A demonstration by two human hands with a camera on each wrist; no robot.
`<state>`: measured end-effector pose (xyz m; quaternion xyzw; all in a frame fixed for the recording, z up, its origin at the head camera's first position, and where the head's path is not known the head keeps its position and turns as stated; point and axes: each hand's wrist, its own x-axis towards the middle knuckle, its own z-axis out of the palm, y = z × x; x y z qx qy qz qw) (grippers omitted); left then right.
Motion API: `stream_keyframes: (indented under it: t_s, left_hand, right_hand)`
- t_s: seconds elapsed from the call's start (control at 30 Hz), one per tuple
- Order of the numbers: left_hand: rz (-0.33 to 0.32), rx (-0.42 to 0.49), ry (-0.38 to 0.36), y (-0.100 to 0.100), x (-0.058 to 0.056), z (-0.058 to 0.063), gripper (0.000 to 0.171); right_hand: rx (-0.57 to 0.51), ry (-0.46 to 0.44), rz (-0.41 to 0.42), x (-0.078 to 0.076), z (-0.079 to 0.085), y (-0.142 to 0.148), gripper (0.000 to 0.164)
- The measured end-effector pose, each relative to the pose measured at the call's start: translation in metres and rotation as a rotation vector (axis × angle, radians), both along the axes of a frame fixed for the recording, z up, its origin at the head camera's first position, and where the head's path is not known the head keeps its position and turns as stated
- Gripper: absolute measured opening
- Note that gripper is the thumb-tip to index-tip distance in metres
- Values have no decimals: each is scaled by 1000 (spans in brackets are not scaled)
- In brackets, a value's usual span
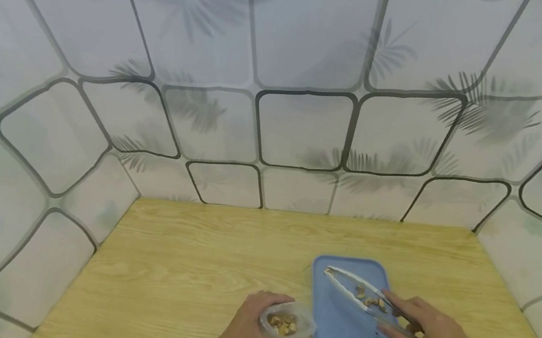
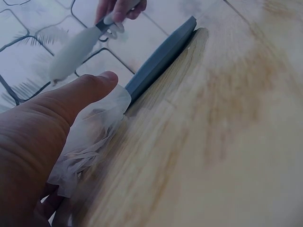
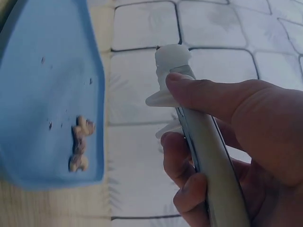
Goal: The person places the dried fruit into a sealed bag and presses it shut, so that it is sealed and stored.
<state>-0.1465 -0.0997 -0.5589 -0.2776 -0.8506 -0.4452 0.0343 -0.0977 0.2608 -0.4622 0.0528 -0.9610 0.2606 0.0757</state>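
Note:
My left hand (image 1: 252,324) grips a small clear plastic bag (image 1: 301,316), its mouth turned up and thumb and fingers round its sides. Tan, nut-like pieces (image 1: 282,324) lie inside. In the left wrist view the crinkled bag (image 2: 90,142) shows under the thumb. My right hand (image 1: 438,336) holds a pair of tongs (image 1: 351,300) with pale arms and dark grips, over a blue tray (image 1: 342,335). The tongs' far ends come together above the tray's back left, with a small brownish spot there. Several curved tan pieces (image 3: 79,142) lie on the tray near its right edge.
The tray rests on a light wood-grain table (image 1: 204,256), right of the bag. Small dark crumbs (image 3: 50,125) dot the tray. Patterned walls (image 1: 306,128) with dark rounded outlines and leaf prints rise behind the table and at both sides.

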Motion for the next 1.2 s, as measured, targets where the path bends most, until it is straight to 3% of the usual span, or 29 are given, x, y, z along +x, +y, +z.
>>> stream_keyframes:
  t_s: [0.2,0.4,0.5,0.7,0.87,1.2]
  left_hand:
    - [-3,4,-14,0,0,2,74]
    - [-10,4,10,0,-1,0,73]
    - [-3,9,22,0,-1,-1,73]
    - [3,17,2,0,0,-1,73]
    - [-9,17,-36,-1,0,1,74]
    - [-12,12,-23,0,-1,-1,73]
  right_hand:
    - [-45,192,128,6,-5,-13,60]
    - [-72,254,248,6,-12,-21,63]
    - [-86,243,304,5,-13,-24,61]
    - [-120,107,392,4,-15,-28,55]
    - [-120,85,415,4,-19,-33,56]
    - [-126,26,441,4,-25,-39,59]
